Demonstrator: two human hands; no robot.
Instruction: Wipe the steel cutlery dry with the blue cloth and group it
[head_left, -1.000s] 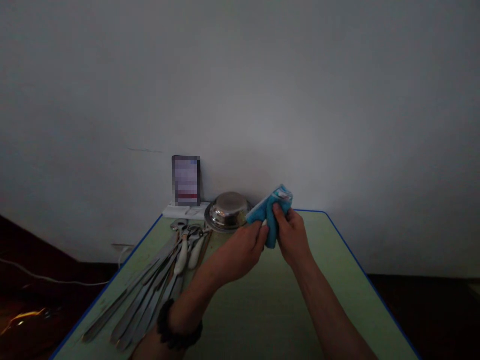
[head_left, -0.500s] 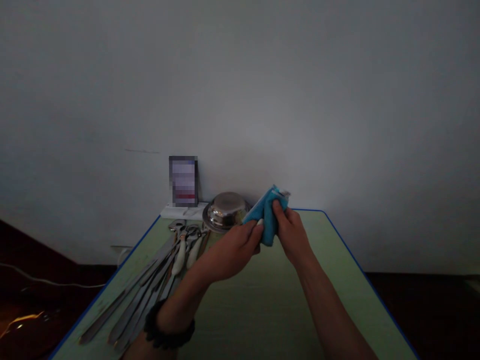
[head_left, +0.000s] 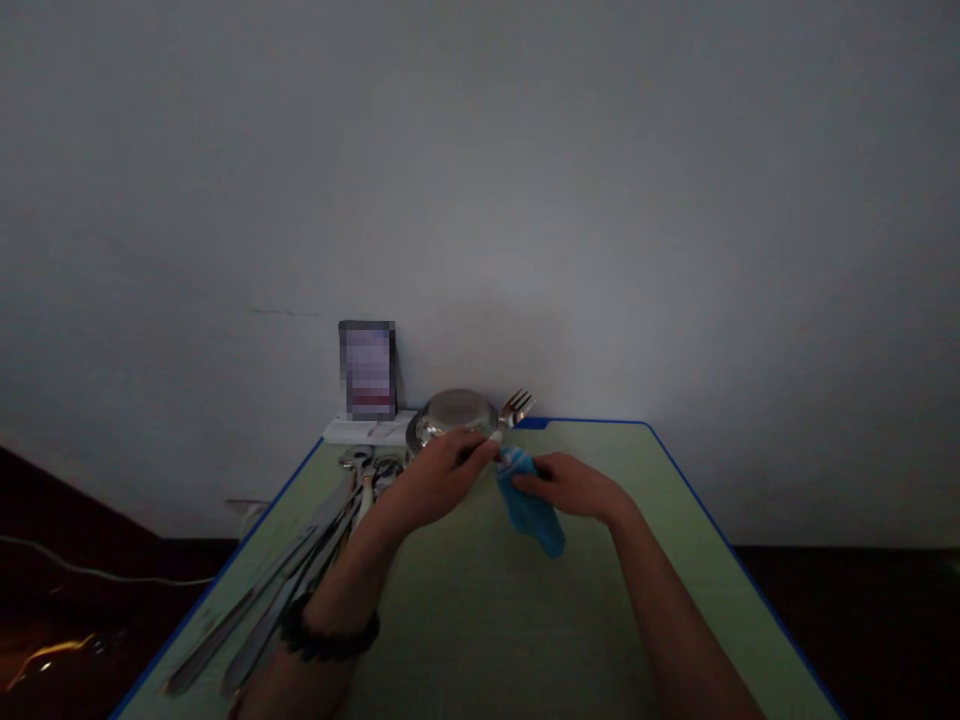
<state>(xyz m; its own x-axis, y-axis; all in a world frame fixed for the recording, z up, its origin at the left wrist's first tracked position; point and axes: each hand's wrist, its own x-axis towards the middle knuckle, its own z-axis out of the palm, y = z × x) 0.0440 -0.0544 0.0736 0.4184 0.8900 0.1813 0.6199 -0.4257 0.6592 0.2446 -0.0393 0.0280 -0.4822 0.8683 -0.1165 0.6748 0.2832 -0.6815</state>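
Note:
A metal fork (head_left: 516, 409) points up and to the right, its tines clear above the table's far edge. My left hand (head_left: 454, 470) is closed on the fork just below its head. The blue cloth (head_left: 534, 515) hangs from my right hand (head_left: 574, 485), which pinches it close to the fork's lower part. Cloth and fingers hide most of the fork's handle. Behind my left hand an upturned steel bowl (head_left: 457, 408) lies near the wall, partly covered by the hand.
Several long metal utensils (head_left: 281, 570) lie in a pile on the table's left side, under my left forearm. A phone-like screen (head_left: 369, 370) stands on a white base (head_left: 360, 432) at the back left. The green table (head_left: 480, 640) has a blue edge and meets the wall.
The cloth has come off the fork's head, which now shows bare. My left hand has shifted up and left; my right hand has moved down with the cloth.

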